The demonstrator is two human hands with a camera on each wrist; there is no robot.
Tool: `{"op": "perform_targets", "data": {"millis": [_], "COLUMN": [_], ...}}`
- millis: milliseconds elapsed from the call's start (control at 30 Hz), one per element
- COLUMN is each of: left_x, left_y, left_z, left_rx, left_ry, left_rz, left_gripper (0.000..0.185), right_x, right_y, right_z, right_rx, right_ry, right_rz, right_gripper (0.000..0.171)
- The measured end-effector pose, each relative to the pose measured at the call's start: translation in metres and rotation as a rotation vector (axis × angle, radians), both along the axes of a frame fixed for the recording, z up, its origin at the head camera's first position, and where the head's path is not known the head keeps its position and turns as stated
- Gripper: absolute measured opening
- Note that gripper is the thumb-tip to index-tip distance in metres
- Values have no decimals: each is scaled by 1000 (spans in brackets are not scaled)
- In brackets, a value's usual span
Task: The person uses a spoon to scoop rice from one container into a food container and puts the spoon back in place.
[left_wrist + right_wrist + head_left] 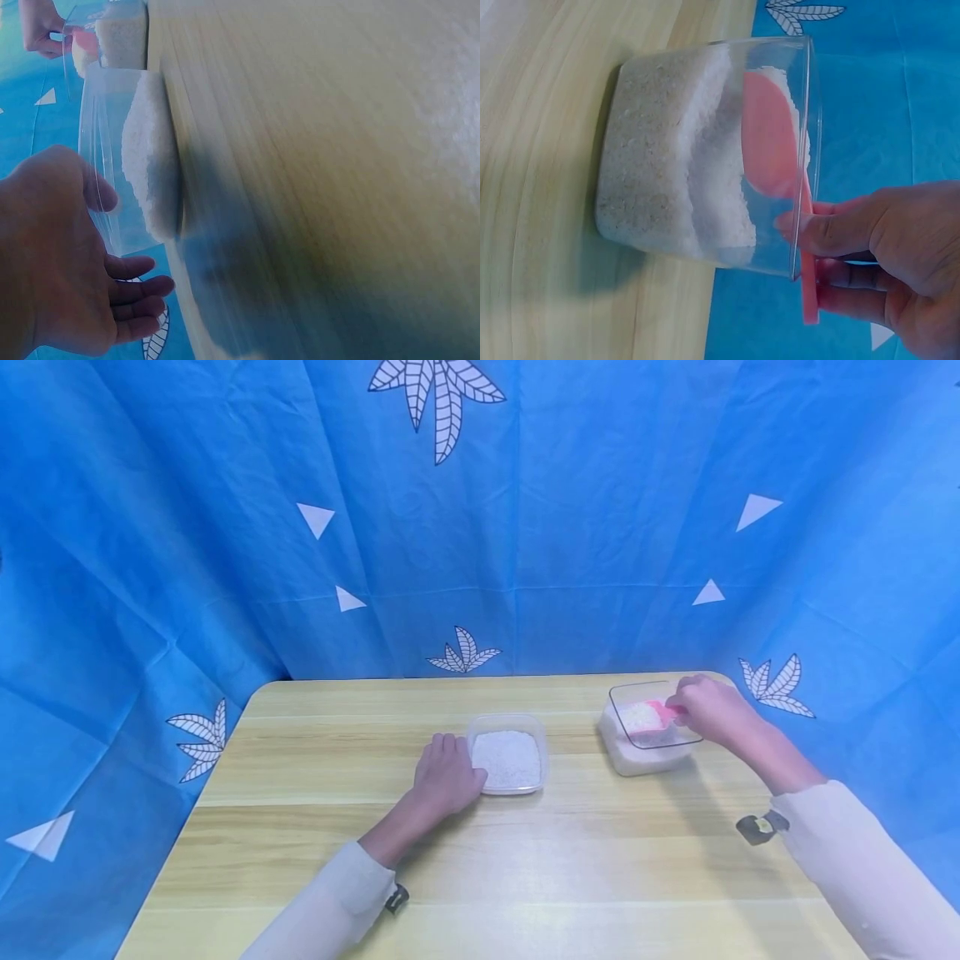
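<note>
In the head view, a clear square tub (543, 777) of white grains sits mid-table. My left hand (446, 777) is at its left side, thumb by the near corner; in the left wrist view its fingers (139, 289) reach loosely out beside the tub, not curled round it. To the right stands a deeper clear container (611, 745), more than half filled with white, rice-like grains (649, 150). My right hand (708, 706) pinches the handle of a pink scoop (769, 135) at this container's rim. The scoop's bowl is inside, heaped with grains, above the main level.
A wood-grain table (300, 827) carries both containers, which stand apart with bare tabletop between them. Behind and at the sides hangs a blue curtain (570, 527) with white leaf and triangle prints. The deeper container is close to the table's back right corner.
</note>
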State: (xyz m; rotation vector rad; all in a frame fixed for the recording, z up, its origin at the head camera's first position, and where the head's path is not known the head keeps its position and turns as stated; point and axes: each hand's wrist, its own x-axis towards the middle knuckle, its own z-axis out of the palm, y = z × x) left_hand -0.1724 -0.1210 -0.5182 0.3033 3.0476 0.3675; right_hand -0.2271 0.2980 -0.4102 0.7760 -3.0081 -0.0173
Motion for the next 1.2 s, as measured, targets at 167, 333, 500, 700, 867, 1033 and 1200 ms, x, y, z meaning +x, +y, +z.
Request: {"op": "perform_targets", "data": {"millis": [167,333,500,700,867,1033,1200], "left_x": [0,-1,-1,-1,-1,-1,0], "left_y": [-1,-1,-2,-1,-1,-1,0], "left_z": [0,-1,-2,-3,-2,-3,-1], "left_rx": [-11,-10,-10,-7,-16,-18,-14], "left_ry": [-8,-6,-6,-1,0,-6,-8], "left_rz": [1,1,-1,-4,-5,1,4], "left_gripper": [44,44,45,45,45,46,46], "right_x": [2,4,6,6,9,11,11], "right_y": [1,3,8,14,18,20,22], "right_z": [3,5,4,0,1,2,2], "right_rx": [-21,-71,-115,-140,-176,-206,-216], "right_ry": [-40,-72,-90,-83,-91,-104,-116], "right_rz": [-27,-50,-65,-73,-87,-99,-105], "right_gripper": [19,20,19,16,17,20,22]}}
